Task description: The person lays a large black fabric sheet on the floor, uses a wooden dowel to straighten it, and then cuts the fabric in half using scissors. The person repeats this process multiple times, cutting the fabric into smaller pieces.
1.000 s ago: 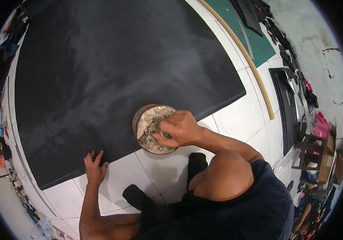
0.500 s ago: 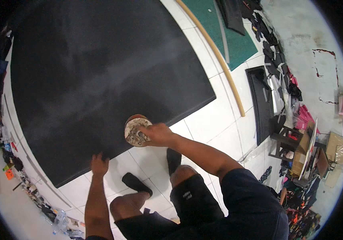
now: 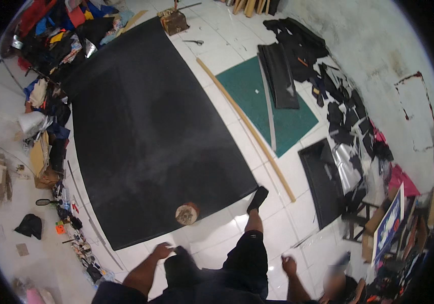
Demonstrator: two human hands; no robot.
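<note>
A round tin (image 3: 187,214) with a pale, crusted top and brownish side stands upright near the close edge of a large black sheet (image 3: 151,137). My left hand (image 3: 162,250), fingers loosely curled together, is above the white tiles beside my knee, off the sheet's edge. Well to the right, my right hand (image 3: 288,264) hangs over the floor in a loose fist, apart from the tin. I see nothing held in either hand.
A long tan pole (image 3: 247,129) lies right of the sheet, beside a green mat (image 3: 242,83) bearing a black panel (image 3: 278,76). Another black panel (image 3: 322,182) lies nearer. Scissors (image 3: 193,42) rest at the back. Piled scraps line both sides. A person (image 3: 347,290) is at lower right.
My right hand has let go of the tin and moved away to the right. My left hand has lifted off the sheet's edge. The view has risen and shows more floor.
</note>
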